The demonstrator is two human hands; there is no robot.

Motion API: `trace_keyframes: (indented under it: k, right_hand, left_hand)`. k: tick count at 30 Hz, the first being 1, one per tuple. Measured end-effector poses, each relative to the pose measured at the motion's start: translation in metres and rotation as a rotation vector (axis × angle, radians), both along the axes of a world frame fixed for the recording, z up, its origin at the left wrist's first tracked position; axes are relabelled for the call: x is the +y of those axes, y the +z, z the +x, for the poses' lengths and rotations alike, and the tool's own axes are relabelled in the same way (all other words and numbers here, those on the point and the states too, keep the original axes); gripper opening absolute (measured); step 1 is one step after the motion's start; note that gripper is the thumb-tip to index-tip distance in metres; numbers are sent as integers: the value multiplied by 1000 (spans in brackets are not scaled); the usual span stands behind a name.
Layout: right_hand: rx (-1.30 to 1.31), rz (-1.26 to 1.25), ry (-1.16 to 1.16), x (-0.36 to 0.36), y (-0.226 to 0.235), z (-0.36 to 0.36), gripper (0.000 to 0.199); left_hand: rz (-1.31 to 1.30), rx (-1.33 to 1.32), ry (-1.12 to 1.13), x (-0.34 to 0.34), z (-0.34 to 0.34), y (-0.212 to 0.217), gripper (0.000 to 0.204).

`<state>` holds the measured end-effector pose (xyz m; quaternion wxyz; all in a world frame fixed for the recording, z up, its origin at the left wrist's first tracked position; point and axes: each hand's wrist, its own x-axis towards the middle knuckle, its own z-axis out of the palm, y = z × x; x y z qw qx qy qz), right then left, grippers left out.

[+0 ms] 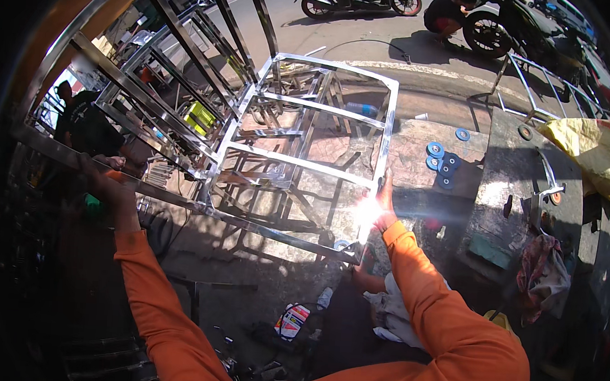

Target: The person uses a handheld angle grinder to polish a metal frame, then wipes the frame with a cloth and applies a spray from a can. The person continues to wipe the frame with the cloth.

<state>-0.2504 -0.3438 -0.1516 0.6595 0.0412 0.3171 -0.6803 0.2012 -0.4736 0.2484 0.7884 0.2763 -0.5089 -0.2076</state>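
A large frame of shiny square metal tubing (299,164) stretches across the middle of the head view, with crossbars over its flat panel and long legs reaching up at the left. My left hand (112,187) is closed round a lower tube at the left side. On the panel's right side rail, my right hand (386,202) grips the metal, its fingers partly washed out by a strong glare beside it. Both my sleeves are orange. Beneath and behind the panel stand more metal tube pieces, partly hidden by it.
Blue discs (434,155) lie on the pavement right of the frame. A worn board (501,181) there carries small parts; a yellow sack (593,156) and a crumpled cloth (544,271) are beside it. One person (89,121) is at left, another (448,14) squats near a parked motorcycle (492,34).
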Motion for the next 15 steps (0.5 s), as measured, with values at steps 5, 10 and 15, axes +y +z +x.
trace_keyframes:
  k: [5, 10, 15]
  right_hand:
    - [228, 79, -40, -28, 16, 19, 68]
    - [291, 92, -58, -44, 31, 22, 64]
    - [484, 58, -44, -73, 51, 15, 58]
  left_hand:
    - [225, 13, -9, -32, 2, -16, 41]
    - [182, -46, 307, -71, 8, -49, 36]
    - [427, 4, 149, -138, 63, -77, 51]
